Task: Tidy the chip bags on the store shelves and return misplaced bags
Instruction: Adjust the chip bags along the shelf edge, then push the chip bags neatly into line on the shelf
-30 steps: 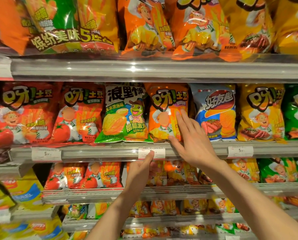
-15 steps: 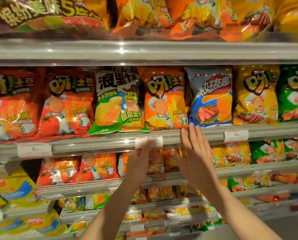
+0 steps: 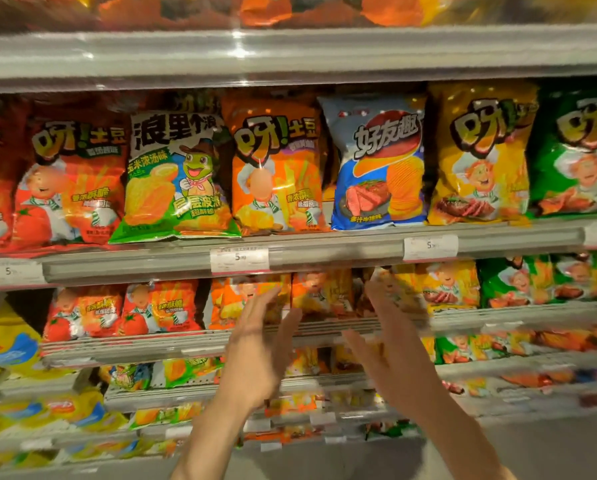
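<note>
Head view: both hands are open with fingers spread, holding nothing, raised in front of the lower shelves. The left hand (image 3: 255, 348) sits just below and right of the green bag (image 3: 176, 178), which stands upright among orange bags on the shelf (image 3: 325, 249) above. The right hand (image 3: 390, 355) lies below the blue bag (image 3: 376, 164), likely also misplaced.

Both forearms reached up and forward. The left hand (image 3: 255, 355) and right hand (image 3: 390, 355) were spread flat, empty, palms facing inward, fingers apart, slightly blurred.
</note>
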Tool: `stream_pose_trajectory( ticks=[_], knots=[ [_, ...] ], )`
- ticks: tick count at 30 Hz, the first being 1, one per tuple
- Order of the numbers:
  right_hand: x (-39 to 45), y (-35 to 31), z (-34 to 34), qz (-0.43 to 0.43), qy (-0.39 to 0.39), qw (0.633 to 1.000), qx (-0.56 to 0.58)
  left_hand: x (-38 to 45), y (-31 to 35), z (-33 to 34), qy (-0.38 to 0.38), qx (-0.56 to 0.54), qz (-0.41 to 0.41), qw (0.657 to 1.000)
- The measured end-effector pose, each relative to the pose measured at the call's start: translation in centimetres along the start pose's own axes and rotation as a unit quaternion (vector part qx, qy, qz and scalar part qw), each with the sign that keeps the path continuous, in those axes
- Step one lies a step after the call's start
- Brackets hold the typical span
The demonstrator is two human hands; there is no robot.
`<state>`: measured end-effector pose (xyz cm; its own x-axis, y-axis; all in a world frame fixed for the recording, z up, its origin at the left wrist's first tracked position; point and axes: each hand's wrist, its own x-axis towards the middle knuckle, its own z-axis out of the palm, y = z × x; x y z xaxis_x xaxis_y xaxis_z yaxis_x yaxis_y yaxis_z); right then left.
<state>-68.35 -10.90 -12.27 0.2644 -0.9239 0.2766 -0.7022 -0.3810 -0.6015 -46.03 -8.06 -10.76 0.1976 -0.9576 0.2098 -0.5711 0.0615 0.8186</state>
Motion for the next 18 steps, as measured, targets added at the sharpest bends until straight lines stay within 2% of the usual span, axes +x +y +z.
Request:
stream_pose_trajectory(
  ticks=[7, 12, 18],
  knots=[
    [-2.8, 9.6, -8.2, 0.075, -0.055, 0.991, 0.101, -3.7, 7.2, 10.4, 0.03, -0.021, -0.098, 0.994],
    [-4.5, 15.6, -12.9, 0.082, -0.071, 0.989, 0.1, -5.2, 11.5, 16.9, 0.009, 0.0, -0.084, 0.996],
    [-6.0, 19.2, -15.9, 0.129, -0.067, 0.982, 0.117, -5.8, 14.1, 20.0, -0.008, 0.006, -0.087, 0.996]
  ],
)
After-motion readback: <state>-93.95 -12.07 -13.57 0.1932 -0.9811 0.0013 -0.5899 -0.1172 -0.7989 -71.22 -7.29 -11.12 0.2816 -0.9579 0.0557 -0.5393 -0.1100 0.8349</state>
